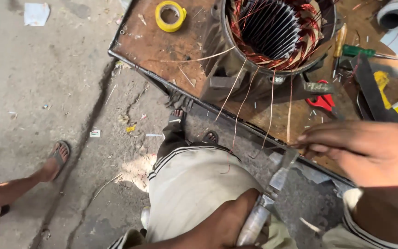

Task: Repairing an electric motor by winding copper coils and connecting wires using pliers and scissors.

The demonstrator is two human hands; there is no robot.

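- At the bottom centre of the frame, the left hand (224, 221) is clenched around the pale, worn handle of a knife (272, 191); its wrist is cut off by the lower edge.
- The knife's blade runs up and to the right from that fist, its tip reaching the fingers of the right hand (360, 150) at the right of the frame.
- The right hand is closed with fingertips pinched together at the blade tip, just where a copper wire (289, 110) comes down; whether it grips the wire or only the blade tip is hard to tell.
- Below the hands are the person's light trousers (194, 184) with dark stripes, and further up a sandalled foot (177, 113) on the concrete floor (47, 69).
- At the left edge, another person's leg and sandalled foot (56, 159) stand on the floor; the rest of that person is cut off.
- Beyond the hands lies a rusty metal workbench (153, 41), its edge running diagonally across the frame.
- On it stands a motor stator housing (272, 32), open towards the camera: inside are dark slotted laminations ringed by copper windings, with several loose wire ends trailing over the bench edge. Its top is cut off.
- To its right lie red-handled scissors (321, 99), a green-handled screwdriver (360, 50) and a yellow-handled tool, partly hidden.
- At the upper centre-left sits a yellow tape roll (171, 16); at the upper right, a white tube, cut off.
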